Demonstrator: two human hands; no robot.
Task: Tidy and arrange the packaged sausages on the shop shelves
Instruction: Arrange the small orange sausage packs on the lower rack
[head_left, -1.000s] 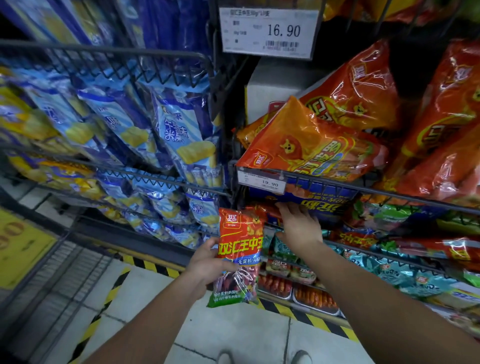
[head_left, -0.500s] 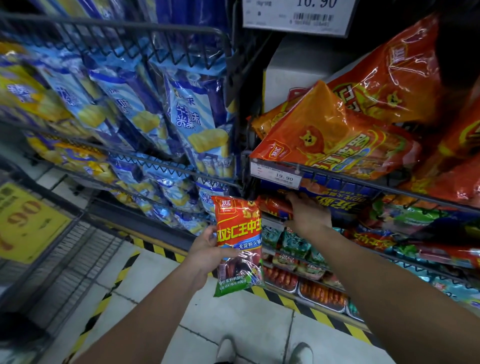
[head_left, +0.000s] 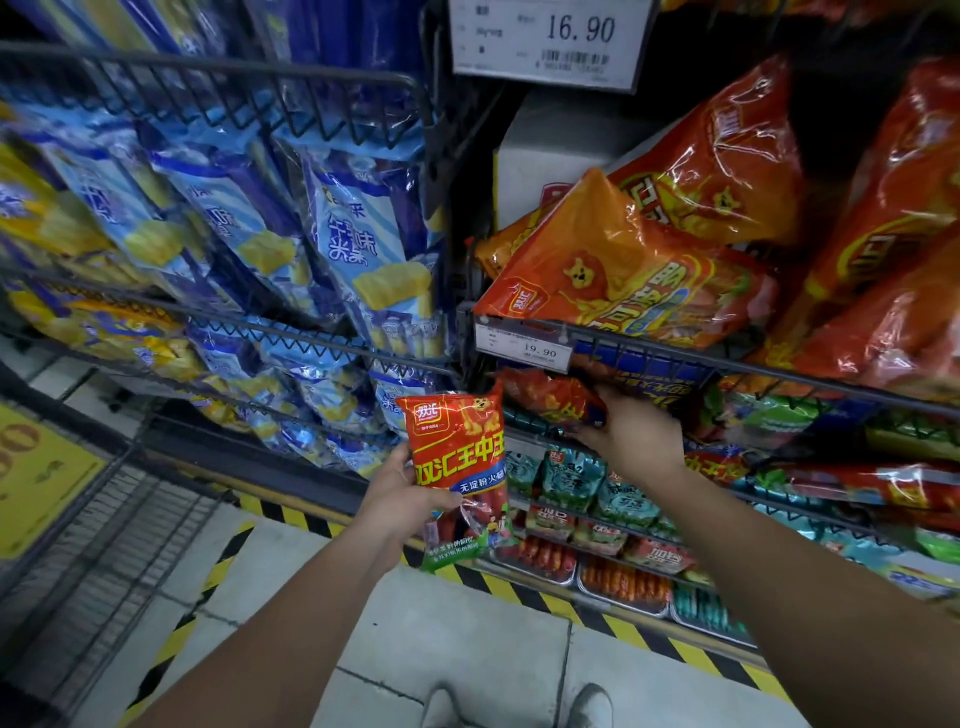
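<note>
Below the black wire shelf (head_left: 779, 375), in the head view, the right hand (head_left: 634, 434) curls its fingers round a crumpled red-orange plastic sausage packet (head_left: 545, 397) on the lower tier. The left hand (head_left: 400, 499) grips an upright red plastic sausage pack (head_left: 457, 457), held clear in front of the shelves. Lifting the right hand could knock the overhanging large orange bag (head_left: 613, 280) loose.
</note>
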